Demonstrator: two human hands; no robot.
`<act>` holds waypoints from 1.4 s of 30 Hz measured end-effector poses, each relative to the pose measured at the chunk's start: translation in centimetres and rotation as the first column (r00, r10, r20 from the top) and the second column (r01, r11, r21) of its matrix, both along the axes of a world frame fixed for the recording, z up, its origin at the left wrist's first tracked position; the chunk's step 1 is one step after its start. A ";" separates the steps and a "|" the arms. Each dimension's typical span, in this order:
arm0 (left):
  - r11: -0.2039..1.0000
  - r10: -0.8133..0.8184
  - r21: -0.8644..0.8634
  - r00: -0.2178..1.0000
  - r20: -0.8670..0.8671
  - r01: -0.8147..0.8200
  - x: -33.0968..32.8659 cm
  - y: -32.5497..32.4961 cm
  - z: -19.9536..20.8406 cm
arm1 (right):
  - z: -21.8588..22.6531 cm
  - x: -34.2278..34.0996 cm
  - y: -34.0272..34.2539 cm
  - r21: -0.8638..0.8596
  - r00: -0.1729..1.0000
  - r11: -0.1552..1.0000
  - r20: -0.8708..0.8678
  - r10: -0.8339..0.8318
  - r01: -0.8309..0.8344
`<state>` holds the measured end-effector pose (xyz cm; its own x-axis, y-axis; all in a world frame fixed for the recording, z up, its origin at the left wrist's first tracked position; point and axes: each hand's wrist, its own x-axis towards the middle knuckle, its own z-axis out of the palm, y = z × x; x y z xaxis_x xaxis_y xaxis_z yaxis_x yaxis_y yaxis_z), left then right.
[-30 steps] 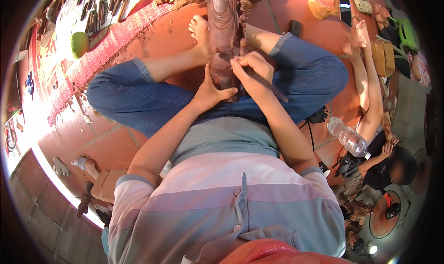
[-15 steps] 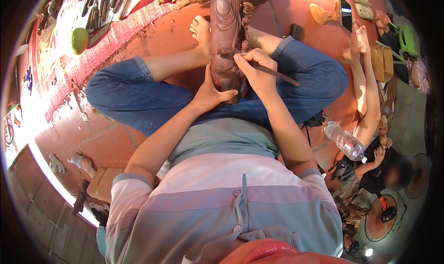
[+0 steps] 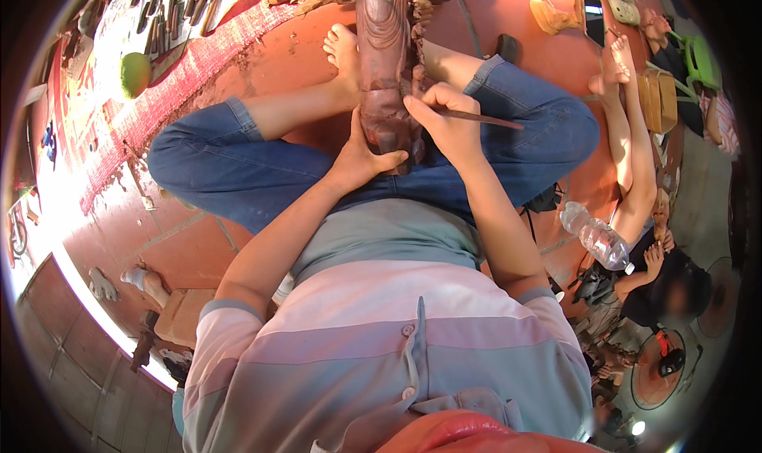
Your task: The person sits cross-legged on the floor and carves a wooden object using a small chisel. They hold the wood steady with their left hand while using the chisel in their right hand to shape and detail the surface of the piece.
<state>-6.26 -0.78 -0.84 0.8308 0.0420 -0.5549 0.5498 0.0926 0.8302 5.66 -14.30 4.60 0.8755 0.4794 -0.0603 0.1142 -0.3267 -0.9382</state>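
Observation:
A dark reddish-brown carved wooden statue point(image 3: 382, 64) with draped folds lies lengthwise between my crossed legs, its lower end close to my lap. My left hand point(image 3: 363, 155) wraps round that lower end from the left, thumb laid across it. In my right hand point(image 3: 448, 119) is a thin dark tool with a slender shaft point(image 3: 496, 121), perhaps a carving tool, gripped like a pen. The shaft's back end sticks out to the right. Its tip is hidden by my fingers, which rest against the statue's right side.
Several carving tools point(image 3: 176, 12) lie on a cloth at the far left, near a green-and-orange fruit point(image 3: 135, 75). To the right are a clear plastic bottle point(image 3: 597, 237), a phone point(image 3: 594, 18) and a wooden block point(image 3: 660, 102). Another person's bare legs point(image 3: 627, 151) stretch along the right.
The tool's shaft has swung closer to level, its back end rising and moving right. My right hand has shifted slightly right; my left keeps its hold on the statue.

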 end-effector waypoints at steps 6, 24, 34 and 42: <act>1.000 -0.012 -0.001 1.000 -0.018 0.012 -0.2 0.1 -0.2 | -0.9 -1.7 -1.1 0.008 0.999 0.999 0.028 -0.043 0.043; 0.999 -0.032 0.043 0.999 -0.013 0.032 -0.1 0.2 -0.5 | 0.0 -1.1 -1.2 -0.108 0.999 0.993 0.027 -0.035 0.038; 1.000 -0.009 0.024 1.000 0.025 0.009 -0.2 -0.1 -0.8 | -0.5 -0.7 0.3 0.080 0.980 0.995 0.185 -0.076 0.062; 1.000 -0.002 -0.007 1.000 0.007 0.002 -0.1 -0.1 0.3 | -0.8 -0.7 0.4 0.058 0.984 0.997 0.172 -0.055 0.046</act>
